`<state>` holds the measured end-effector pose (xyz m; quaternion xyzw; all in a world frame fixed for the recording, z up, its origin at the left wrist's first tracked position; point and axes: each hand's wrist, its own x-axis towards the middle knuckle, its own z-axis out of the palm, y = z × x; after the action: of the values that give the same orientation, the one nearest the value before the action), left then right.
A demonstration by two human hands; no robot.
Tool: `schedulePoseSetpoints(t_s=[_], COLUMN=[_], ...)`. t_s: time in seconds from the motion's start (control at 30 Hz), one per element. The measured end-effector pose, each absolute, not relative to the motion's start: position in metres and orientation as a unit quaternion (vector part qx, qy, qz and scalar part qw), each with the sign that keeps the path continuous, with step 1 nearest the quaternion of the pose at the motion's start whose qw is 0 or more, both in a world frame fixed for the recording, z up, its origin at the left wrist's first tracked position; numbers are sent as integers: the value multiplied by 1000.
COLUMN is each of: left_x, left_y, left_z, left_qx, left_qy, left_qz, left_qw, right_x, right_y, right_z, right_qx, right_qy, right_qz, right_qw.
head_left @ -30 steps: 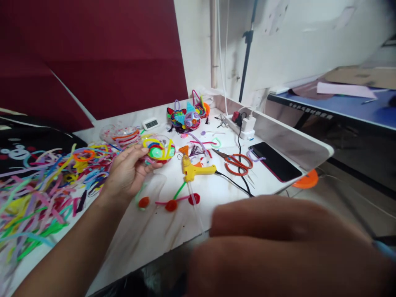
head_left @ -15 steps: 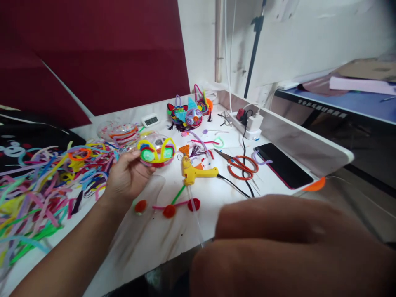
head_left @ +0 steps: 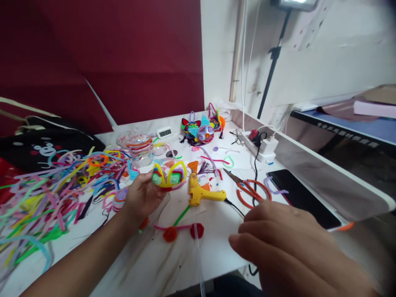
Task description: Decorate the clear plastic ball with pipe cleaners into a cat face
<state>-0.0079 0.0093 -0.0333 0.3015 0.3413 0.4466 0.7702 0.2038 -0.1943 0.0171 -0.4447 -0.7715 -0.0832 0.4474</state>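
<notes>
A pipe-cleaner-trimmed clear ornament (head_left: 169,176) is held over the white table (head_left: 219,247), between the thumb and fingers of the left hand (head_left: 142,197). Beside it, a yellow glue gun (head_left: 204,194) is set near orange-handled scissors (head_left: 245,184). Whether anything is gripped by the right hand (head_left: 284,237), curled near the scissors, cannot be told.

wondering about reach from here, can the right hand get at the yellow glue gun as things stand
Probably yes: nothing shows in the right hand, and nothing covers the yellow glue gun; the scissors lie beside it.
</notes>
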Motion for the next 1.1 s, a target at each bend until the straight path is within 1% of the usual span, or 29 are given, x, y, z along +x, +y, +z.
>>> schedulePoseSetpoints(t_s=[0.2,0.3,0.53,0.73,1.1], left_x=[-9,-8,-10,-11,-6], left_y=[12,13,12,8,0], left_z=[-37,-37,-35,-31,-28], left_qx=[284,271,292,326,313], left_qy=[354,362,336,314,309], left_qz=[427,434,430,423,434], left_qw=[782,779,786,785,787], right_x=[208,207,208,206,203], right_y=[-175,-171,-177,-180,-176], right_z=[-19,-29,-40,-45,-50], right_qx=[-412,-414,-429,-433,-446], right_qy=[-773,-774,-758,-757,-758], right_qz=[-101,-94,-73,-74,-71], right_qw=[472,469,485,484,470])
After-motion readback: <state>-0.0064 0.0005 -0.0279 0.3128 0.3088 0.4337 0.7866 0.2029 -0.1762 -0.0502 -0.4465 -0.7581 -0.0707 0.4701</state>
